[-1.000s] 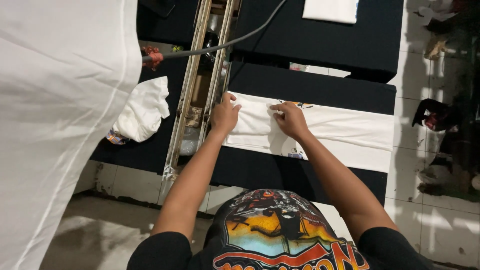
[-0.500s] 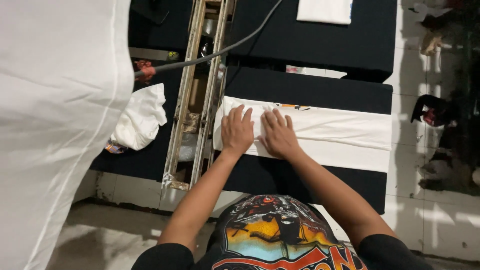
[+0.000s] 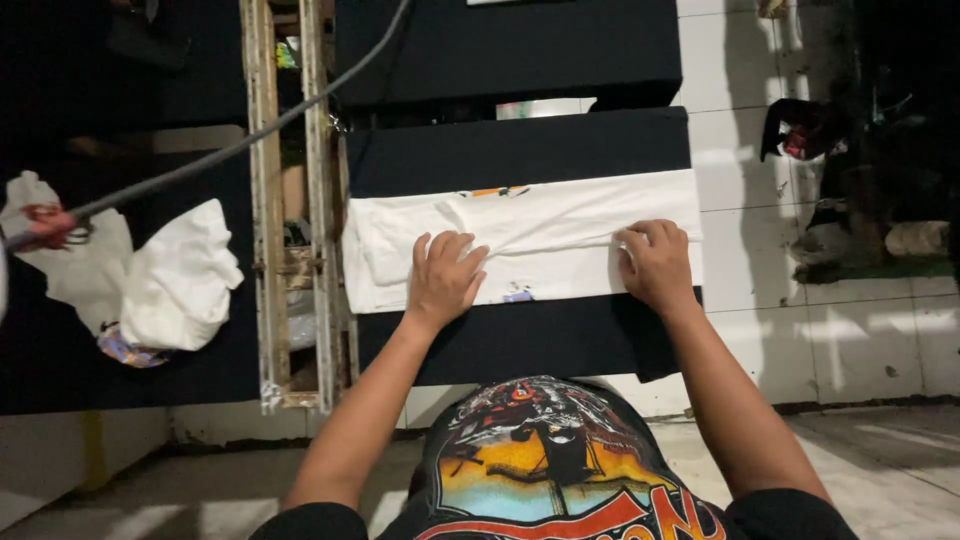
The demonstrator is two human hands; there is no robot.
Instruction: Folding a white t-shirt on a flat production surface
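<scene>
The left hand (image 3: 440, 280) lies flat, fingers spread in a wide grip, pressing on the folded white shirt (image 3: 540, 235) near its middle-left. The right hand (image 3: 655, 262) rests at the shirt's right end with fingers curled down over the cloth edge; whether this grip pinches the cloth, I cannot tell. The shirt lies as a long band across a black padded table (image 3: 500, 155). Left of it runs a worn metal frame (image 3: 290, 200), crossed by a grey cable (image 3: 250, 140). Farther left, a crumpled white cloth (image 3: 180, 275) sits on another dark surface.
</scene>
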